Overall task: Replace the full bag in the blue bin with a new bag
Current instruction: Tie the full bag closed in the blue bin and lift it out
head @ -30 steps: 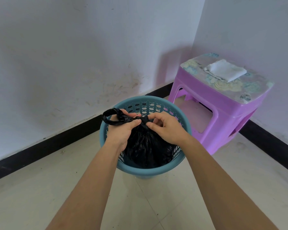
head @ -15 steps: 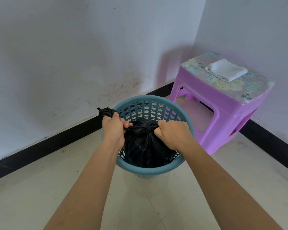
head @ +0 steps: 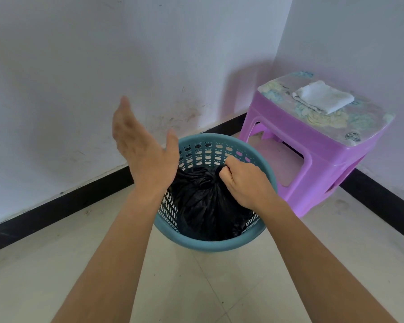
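A blue perforated bin (head: 203, 243) stands on the tiled floor in the room's corner. Inside it sits a full black bag (head: 203, 201), gathered into a knot at its top. My right hand (head: 245, 183) is shut on the bag's knotted top, over the bin's right side. My left hand (head: 142, 148) is raised above the bin's left rim, palm open, fingers apart, holding nothing. A folded white bag or cloth (head: 324, 96) lies on the purple stool; I cannot tell which it is.
A purple plastic stool (head: 313, 145) with a floral top stands right of the bin against the right wall. White walls with a black skirting (head: 56, 210) close the corner behind. Pale floor tiles (head: 196, 287) lie in front.
My left hand has let go of the bag's loose end and lifted up, open. My right hand still grips the knot, now pulled tight; the loose tail is out of sight.
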